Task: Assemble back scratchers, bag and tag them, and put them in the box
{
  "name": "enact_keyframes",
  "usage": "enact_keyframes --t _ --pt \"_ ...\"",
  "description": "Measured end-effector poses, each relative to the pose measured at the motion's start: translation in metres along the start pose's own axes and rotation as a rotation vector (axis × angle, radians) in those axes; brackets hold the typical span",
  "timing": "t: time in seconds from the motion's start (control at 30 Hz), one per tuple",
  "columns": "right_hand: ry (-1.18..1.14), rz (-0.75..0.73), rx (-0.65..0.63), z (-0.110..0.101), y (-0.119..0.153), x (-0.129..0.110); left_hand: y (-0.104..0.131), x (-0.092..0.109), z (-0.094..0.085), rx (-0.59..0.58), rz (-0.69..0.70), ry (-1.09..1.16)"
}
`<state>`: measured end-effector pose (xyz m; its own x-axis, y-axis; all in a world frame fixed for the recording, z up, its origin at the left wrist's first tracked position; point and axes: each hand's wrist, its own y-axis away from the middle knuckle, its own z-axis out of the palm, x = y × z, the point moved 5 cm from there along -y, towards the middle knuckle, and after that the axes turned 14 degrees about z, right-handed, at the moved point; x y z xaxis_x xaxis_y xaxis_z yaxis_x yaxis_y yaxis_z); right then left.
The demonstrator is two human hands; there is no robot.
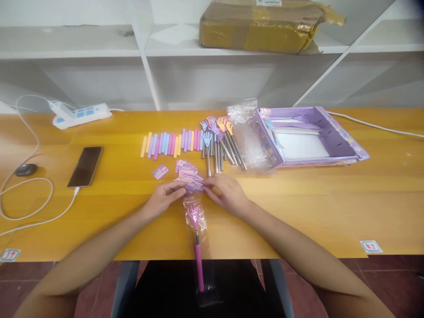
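Between both hands is a small purple printed card [194, 186], folded or flat, I cannot tell. My left hand [163, 197] pinches its left edge, and my right hand [228, 193] grips its right edge. More printed cards [186, 167] lie piled just behind it, with a single card [160, 172] apart on the left. Below the hands, a pink hand-shaped back scratcher [199, 260] lies in a clear plastic bag [208, 247] that hangs over the table's front edge. Behind the pile are pastel handle tubes [170, 143] in a row and metal-stemmed scratcher heads [217, 145].
Clear bags [253, 141] lie beside a purple open box [357, 152] at the back right. To the left are a phone [85, 167] on a cable, a black mouse [26, 169] and a power strip [82, 115]. A taped carton [258, 26] sits on the shelf [172, 48].
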<state>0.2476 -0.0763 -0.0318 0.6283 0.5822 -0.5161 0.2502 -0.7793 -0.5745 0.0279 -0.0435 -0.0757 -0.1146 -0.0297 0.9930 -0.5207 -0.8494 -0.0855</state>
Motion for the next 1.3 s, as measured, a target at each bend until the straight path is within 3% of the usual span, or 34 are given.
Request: enact_keyframes --t 0.2,0.37,0.8,1.3 --pt "0.065 -0.076 0.043 -0.002 0.001 -0.004 0.0 -0.001 -0.005 0.04 0.004 -0.096" --pt "0.109 -0.097 0.038 -0.002 0.003 -0.003 -0.001 0.001 -0.002 0.001 0.026 -0.081" --pt "0.109 -0.068 -0.027 -0.001 0.003 0.001 0.0 -0.001 0.003 -0.059 0.049 0.015" --pt "0.07 -0.107 -0.107 -0.001 0.004 -0.003 0.0 -0.001 0.003 -0.063 0.086 -0.095"
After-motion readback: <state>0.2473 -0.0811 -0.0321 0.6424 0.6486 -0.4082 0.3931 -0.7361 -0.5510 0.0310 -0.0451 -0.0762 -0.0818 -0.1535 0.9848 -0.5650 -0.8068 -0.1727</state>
